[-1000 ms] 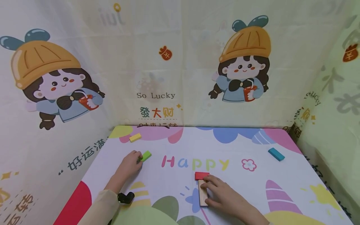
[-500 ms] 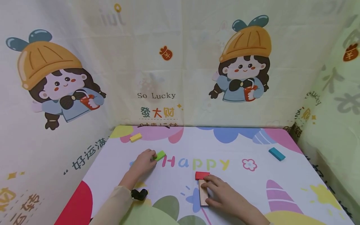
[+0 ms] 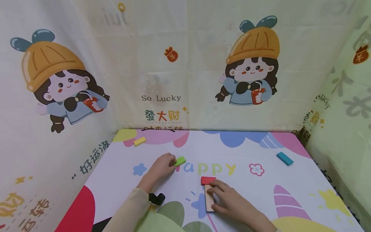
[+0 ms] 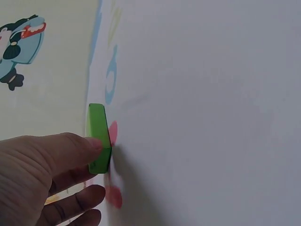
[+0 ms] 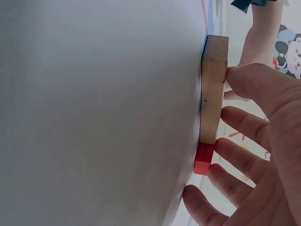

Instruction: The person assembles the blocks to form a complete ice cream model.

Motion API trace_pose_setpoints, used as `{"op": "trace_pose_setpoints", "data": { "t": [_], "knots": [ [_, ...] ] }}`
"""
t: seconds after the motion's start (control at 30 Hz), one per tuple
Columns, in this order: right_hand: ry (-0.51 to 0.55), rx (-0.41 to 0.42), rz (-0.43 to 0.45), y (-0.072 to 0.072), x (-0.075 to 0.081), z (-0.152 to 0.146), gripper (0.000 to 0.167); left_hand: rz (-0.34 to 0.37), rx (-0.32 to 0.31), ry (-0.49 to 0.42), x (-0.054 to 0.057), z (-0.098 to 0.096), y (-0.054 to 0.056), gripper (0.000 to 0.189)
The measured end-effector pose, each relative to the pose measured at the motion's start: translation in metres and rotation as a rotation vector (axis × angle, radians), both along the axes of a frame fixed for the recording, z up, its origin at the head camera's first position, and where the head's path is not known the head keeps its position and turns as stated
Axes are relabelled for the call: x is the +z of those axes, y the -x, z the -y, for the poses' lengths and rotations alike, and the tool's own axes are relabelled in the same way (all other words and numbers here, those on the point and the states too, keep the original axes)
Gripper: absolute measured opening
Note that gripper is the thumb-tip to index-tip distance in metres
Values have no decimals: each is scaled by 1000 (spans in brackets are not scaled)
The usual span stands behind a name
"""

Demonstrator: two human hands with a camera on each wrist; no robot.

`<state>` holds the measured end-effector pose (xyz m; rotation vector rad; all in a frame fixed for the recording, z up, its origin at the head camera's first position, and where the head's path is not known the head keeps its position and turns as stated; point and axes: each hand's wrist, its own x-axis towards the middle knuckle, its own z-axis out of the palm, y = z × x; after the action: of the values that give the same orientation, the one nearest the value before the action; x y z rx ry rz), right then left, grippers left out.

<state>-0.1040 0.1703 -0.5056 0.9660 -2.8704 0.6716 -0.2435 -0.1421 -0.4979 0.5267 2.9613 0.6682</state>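
While left wrist shows fingers [image 4: 70,181] pinching a green block [image 4: 99,123], right shows fingers [image 5: 240,157] spread.

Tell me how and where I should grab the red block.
Try pinching the red block by its two short ends, coming from above. It lies crosswise, its near long side against the wooden block, so that side is mostly blocked. Its left end is free; the right hand covers its near right corner, so it should probably move first.
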Motion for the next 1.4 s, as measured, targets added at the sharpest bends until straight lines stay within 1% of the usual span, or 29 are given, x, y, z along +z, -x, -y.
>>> {"op": "trace_pose_setpoints", "data": {
  "t": [0.3,0.43,0.53,0.67,0.83,0.97,1.07,1.17,1.23,1.3,1.33,1.4],
  "knots": [
    [-14,-19,59,1,0,0,39,-15,-53,-24,-3,-25,-4,11],
    [-9,-21,38,1,-1,0,39,-17,-69,-15,-4,-36,-4,11],
    [-4,-20,18,0,-1,0,38,-30,-88,-3,-5,-44,-4,10],
    [-4,-17,16,0,-1,0,38,-53,-121,12,-5,-53,-5,9],
    [-9,-17,18,0,-1,1,38,-34,-143,36,-3,-68,-6,10],
    [-7,-22,35,0,0,1,39,-18,-137,68,-1,-82,-8,10],
    [1,-16,27,0,0,1,39,-44,-148,95,-2,-91,-8,11],
    [9,-3,-7,0,0,0,39,-85,-173,103,-4,-99,-8,11],
    [11,3,-18,0,-1,0,39,-92,-185,87,-5,-103,-8,12],
    [11,6,-14,0,-1,-1,39,-73,-178,48,-7,-105,-10,15],
    [13,9,-12,0,-1,-1,39,-59,-170,21,-7,-105,-12,18],
    [20,15,-5,0,-2,-2,40,-14,-138,-71,-7,-103,-16,24]
  ]
}}
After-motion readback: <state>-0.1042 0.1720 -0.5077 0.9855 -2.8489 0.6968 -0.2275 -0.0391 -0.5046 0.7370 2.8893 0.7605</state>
